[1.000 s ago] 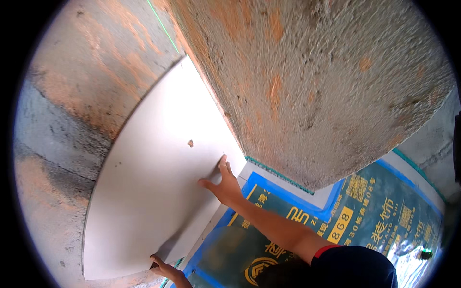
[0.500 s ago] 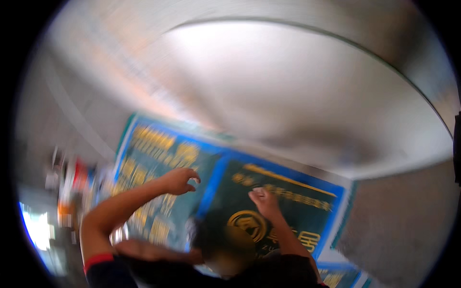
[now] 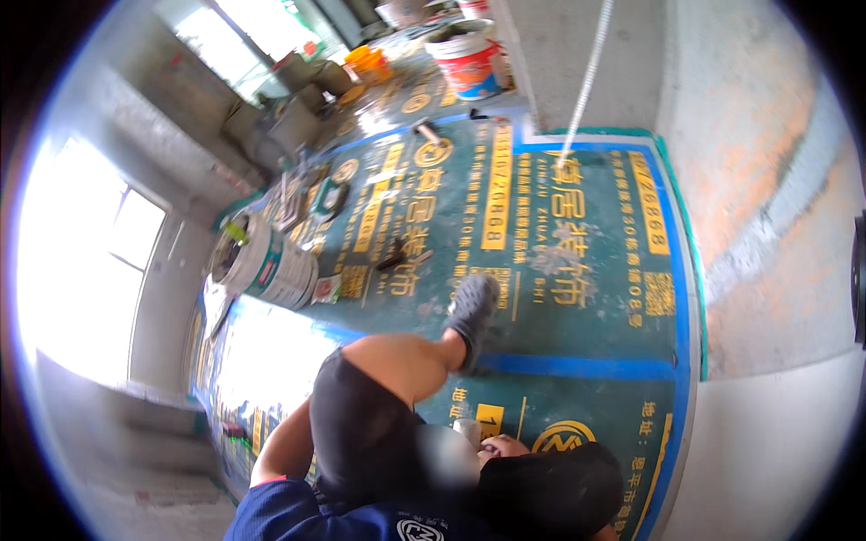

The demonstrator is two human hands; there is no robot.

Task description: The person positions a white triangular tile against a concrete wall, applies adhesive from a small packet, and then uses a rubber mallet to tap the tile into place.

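My right hand (image 3: 503, 446) shows low in the picture, beside my dark-clad knee, with its fingers curled. It is close to a short, pale, rounded object (image 3: 466, 430); whether the fingers grip it is hard to make out. My left arm (image 3: 281, 444) runs down behind my raised thigh, which hides the left hand. My foot, in a grey clog (image 3: 474, 311), rests on the green floor sheet (image 3: 577, 338) with yellow print and blue tape seams.
Left stands a white bucket (image 3: 281, 270) with tools in it, near a green-handled trowel (image 3: 329, 198). A dark-handled tool (image 3: 391, 261) and a light-handled tool (image 3: 428, 132) lie on the sheet. Farther off are a red-and-white bucket (image 3: 466, 65) and an orange bucket (image 3: 368, 65). A wall (image 3: 758, 234) rises at right.
My view has swung from the large white panel toward the room with buckets and windows. Both hands were raised apart over the sheet; now the right is low by my knee and the left is hidden.
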